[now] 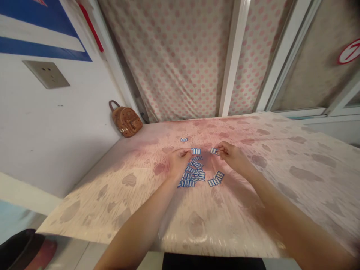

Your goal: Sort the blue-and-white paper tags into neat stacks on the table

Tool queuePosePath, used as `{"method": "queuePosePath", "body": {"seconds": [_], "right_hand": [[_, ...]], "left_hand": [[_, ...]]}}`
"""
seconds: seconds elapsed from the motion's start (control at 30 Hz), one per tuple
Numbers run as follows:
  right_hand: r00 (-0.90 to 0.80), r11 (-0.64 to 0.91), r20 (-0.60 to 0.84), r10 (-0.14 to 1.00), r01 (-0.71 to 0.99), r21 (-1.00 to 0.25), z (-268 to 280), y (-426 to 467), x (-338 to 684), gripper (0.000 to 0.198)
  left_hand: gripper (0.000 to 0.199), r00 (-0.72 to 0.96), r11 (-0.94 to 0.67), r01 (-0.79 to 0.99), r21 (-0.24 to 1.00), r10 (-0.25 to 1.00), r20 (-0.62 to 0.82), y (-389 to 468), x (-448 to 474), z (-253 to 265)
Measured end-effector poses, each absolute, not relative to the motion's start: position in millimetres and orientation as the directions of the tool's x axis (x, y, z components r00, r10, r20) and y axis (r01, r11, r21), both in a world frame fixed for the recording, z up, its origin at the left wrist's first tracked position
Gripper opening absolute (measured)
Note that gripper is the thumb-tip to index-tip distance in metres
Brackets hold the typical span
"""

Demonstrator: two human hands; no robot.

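My left hand (179,160) is closed, thumb and fingers pinching the left end of a small flat blue-and-white striped piece (196,151). Facing it from the right, my right hand (228,152) pinches another such striped piece (213,150) by its right end. A narrow gap separates the two held pieces, both a little above the tabletop or on it; I cannot tell which. Below them lies a loose heap of several similar pieces (191,175), overlapping at mixed angles. To its right sit a few more striped pieces (216,180), and a lone striped piece (183,140) lies farther back.
A table (197,225) with a leaf-patterned cover stretches under both arms. At its back left corner a small brown backpack-shaped bag (128,120) leans by the wall. Dotted curtains (174,60) hang behind the far edge. A dark and red object (28,249) stands at the lower left.
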State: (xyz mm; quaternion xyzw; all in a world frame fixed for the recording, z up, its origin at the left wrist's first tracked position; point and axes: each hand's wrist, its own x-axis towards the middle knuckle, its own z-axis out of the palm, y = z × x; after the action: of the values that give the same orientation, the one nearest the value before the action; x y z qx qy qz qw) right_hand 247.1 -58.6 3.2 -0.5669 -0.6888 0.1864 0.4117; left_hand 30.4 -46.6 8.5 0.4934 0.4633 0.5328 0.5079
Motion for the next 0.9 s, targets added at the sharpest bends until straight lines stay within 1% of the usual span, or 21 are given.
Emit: {"method": "queuePosePath", "body": {"seconds": [0.07,0.13,0.27,0.4,0.63,0.9], "right_hand": [[-0.052,0.34,0.364,0.93,0.498,-0.798,6,-61,238,0.012],[-0.069,0.351,0.363,0.929,0.47,-0.81,8,-65,227,0.013],[-0.017,0.33,0.377,0.926,0.521,-0.787,11,-77,208,0.018],[0.041,0.32,0.404,0.914,0.539,-0.779,13,-82,202,0.017],[0.062,0.34,0.49,0.869,0.646,-0.683,10,-82,200,0.016],[0.061,0.332,0.479,0.876,0.643,-0.69,14,-84,198,0.016]], "left_hand": [[0.01,0.022,-0.071,-0.066,0.995,0.997,0.073,-49,32,9],[0.01,0.052,-0.083,-0.056,0.995,0.995,0.086,-53,33,11],[0.011,0.103,-0.099,-0.054,0.994,0.989,0.104,-58,37,11],[0.011,0.123,-0.116,-0.051,0.992,0.985,0.121,-60,39,9],[0.014,0.169,-0.111,-0.057,0.992,0.978,0.12,-62,40,8],[0.018,0.196,-0.1,-0.095,0.99,0.974,0.117,-62,41,8]]}}
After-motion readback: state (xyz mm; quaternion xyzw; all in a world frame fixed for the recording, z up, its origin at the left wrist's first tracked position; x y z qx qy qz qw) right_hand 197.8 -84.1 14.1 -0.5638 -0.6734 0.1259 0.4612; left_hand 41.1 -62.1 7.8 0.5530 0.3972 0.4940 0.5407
